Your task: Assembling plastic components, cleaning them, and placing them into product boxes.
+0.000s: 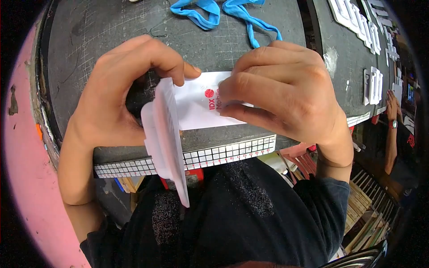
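Head view: both hands over a dark grey, scratched surface (111,27) with faint grid lines. White rectangular glossy card with red print (196,105) lies flat near the surface's near edge, between the hands. Layered white piece with stepped outline (163,129) stands on edge at the card's left end, its lower part sticking out past the near edge; cannot tell whether it's joined to the card.

Left hand (107,96): curved in a wide C, fingertips at the far left corner of the card and the far end of the layered piece; thumb runs behind that piece, tip hidden, so cannot tell how firm the hold is.

Right hand (286,89): fingers bent, thumb and fingertips narrow, down on the card's right part. Cannot tell if anything is pinched between them.

White gridded ruler strip (223,154) runs along the near edge, partly behind the layered piece. Bright blue cloth straps (205,21) lie at the far edge. Crumpled clear plastic scrap (330,58), right of right hand. Further right, flat white cut pieces (374,87) in groups, plus another person's hand (393,105) near the right rim. Pink wall (27,147) on the left.
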